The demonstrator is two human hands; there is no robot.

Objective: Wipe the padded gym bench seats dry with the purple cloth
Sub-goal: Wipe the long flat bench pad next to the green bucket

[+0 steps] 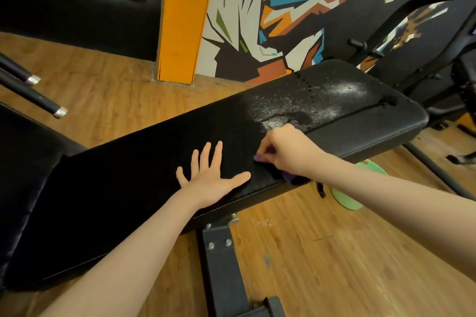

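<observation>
A long black padded bench seat (144, 167) runs from lower left to upper right. Its far end glistens with water droplets (316, 100). My left hand (208, 175) lies flat on the pad, fingers spread and straight. Just to its right, my right hand (286, 149) grips a bunched purple cloth (289, 176) against the pad near its front edge. Most of the cloth is hidden under the hand; only small purple bits show. A second black pad (23, 162) adjoins the bench at the left.
The bench's black steel leg (224, 260) stands on the wooden floor (334, 260) below the pad. A pale green object (345, 201) lies on the floor under my right forearm. Black machine frames (438, 59) stand at right, chrome-tipped bars (33, 95) at left, an orange pillar (183, 18) behind.
</observation>
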